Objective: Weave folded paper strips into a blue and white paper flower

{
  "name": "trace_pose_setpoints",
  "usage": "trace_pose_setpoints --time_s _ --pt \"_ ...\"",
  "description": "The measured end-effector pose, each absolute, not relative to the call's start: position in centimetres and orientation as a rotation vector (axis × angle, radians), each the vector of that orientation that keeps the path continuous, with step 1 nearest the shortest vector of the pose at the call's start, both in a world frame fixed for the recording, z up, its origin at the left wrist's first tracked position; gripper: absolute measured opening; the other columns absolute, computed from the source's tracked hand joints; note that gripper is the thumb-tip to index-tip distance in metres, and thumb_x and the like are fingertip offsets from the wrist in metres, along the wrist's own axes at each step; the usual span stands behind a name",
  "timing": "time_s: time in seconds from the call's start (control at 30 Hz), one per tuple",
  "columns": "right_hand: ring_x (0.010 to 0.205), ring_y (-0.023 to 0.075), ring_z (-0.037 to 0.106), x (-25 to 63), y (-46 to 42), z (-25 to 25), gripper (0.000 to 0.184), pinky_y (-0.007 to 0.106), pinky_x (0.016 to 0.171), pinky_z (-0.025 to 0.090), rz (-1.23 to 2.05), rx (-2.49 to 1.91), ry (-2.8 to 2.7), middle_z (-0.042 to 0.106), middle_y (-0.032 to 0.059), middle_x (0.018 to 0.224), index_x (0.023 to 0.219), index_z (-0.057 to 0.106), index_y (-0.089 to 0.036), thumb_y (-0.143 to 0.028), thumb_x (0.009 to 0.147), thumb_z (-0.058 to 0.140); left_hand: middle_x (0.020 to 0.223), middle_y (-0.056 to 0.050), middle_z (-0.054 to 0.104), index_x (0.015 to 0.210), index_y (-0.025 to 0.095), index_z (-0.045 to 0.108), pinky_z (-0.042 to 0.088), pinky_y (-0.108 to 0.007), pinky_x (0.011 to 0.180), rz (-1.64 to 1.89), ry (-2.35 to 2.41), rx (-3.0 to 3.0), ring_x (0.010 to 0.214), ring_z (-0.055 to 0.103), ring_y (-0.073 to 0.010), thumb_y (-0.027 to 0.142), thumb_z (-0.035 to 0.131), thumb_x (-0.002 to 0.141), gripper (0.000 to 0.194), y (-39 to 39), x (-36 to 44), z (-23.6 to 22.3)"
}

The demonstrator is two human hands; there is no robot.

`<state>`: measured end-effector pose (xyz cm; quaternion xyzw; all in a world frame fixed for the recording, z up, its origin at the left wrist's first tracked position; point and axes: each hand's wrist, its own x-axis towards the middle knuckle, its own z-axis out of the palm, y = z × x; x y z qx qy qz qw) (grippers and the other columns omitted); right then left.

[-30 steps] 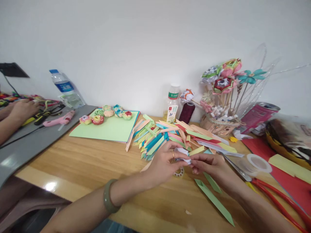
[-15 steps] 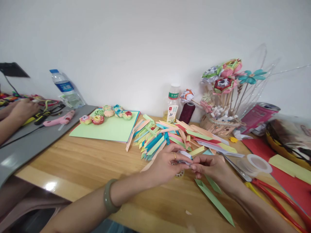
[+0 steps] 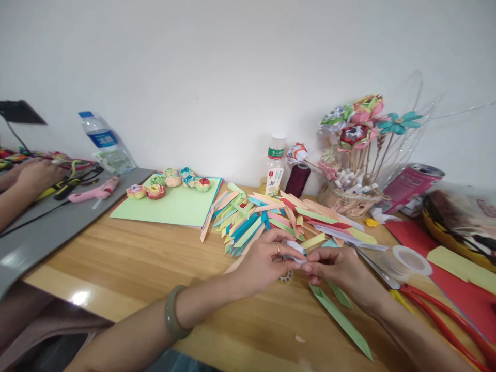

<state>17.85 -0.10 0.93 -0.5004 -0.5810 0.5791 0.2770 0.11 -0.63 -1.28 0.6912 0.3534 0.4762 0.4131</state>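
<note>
Between my two hands is a small piece of folded white paper (image 3: 295, 250), partly hidden by the fingers. My left hand (image 3: 267, 261), with a ring on one finger, wraps around it from the left. The thumb and forefinger of my right hand (image 3: 335, 263) pinch its right end. Just behind the hands lies a heap of folded paper strips (image 3: 248, 222) in many colours. Two green folded strips rest near my right hand, the longer green strip (image 3: 344, 323) closer to the table's front edge. A small ring-shaped thing (image 3: 285, 277) with dark dots lies under my left hand.
Red-handled scissors (image 3: 437, 310) and a clear spool (image 3: 408, 261) lie at the right. Paper flowers (image 3: 354, 134) stand in a wooden holder. A bottle (image 3: 272, 165) and dark thread cone (image 3: 297, 180) are behind. At left are green paper (image 3: 166, 211), a pink glue gun (image 3: 95, 191) and another person's hand (image 3: 36, 175).
Both hands have shifted slightly to the right and down with the white paper between them. My right fingers have closed in nearer to my left thumb. The things on the table stay put.
</note>
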Motion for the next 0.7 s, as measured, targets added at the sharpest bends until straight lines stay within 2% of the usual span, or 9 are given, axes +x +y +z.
trace_pose_setpoints --time_s 0.13,0.27,0.5,0.7 --pt "0.042 0.0072 0.049 17.63 -0.09 0.42 0.025 0.019 0.044 0.039 1.490 -1.362 -1.571 0.055 -0.0027 0.046 0.053 0.062 -0.014 -0.035 0.056 0.074 0.096 -0.006 0.055 0.078 0.022 0.070 0.047 -0.029 0.081 1.206 0.882 1.764 0.094 0.053 -0.0163 0.021 0.064 0.069 0.011 -0.69 0.15 -1.30" --pt "0.041 0.0076 0.048 17.39 -0.11 0.53 0.027 0.019 0.042 0.038 1.459 -1.386 -1.555 0.054 -0.0027 0.043 0.049 0.060 -0.014 -0.036 0.054 0.075 0.098 -0.006 0.053 0.078 0.021 0.070 0.049 -0.026 0.075 1.181 0.863 1.693 0.094 0.052 -0.0162 0.021 0.063 0.070 0.010 -0.68 0.19 -1.15" --pt "0.050 0.0107 0.055 17.52 -0.09 1.08 0.027 0.022 0.051 0.045 1.522 -1.303 -1.561 0.063 0.0027 0.056 0.067 0.070 -0.014 -0.041 0.060 0.070 0.097 -0.007 0.053 0.080 0.021 0.070 0.048 -0.028 0.077 1.183 0.883 1.693 0.096 0.051 -0.0175 0.020 0.064 0.070 0.013 -0.50 0.02 -1.05" --pt "0.044 0.0098 0.050 17.20 -0.27 1.05 0.028 0.022 0.046 0.042 1.483 -1.359 -1.570 0.056 -0.0008 0.046 0.052 0.062 -0.015 -0.040 0.055 0.073 0.096 -0.006 0.052 0.078 0.022 0.070 0.049 -0.027 0.075 1.170 0.857 1.661 0.095 0.051 -0.0162 0.018 0.064 0.069 0.011 -0.70 0.20 -1.10"
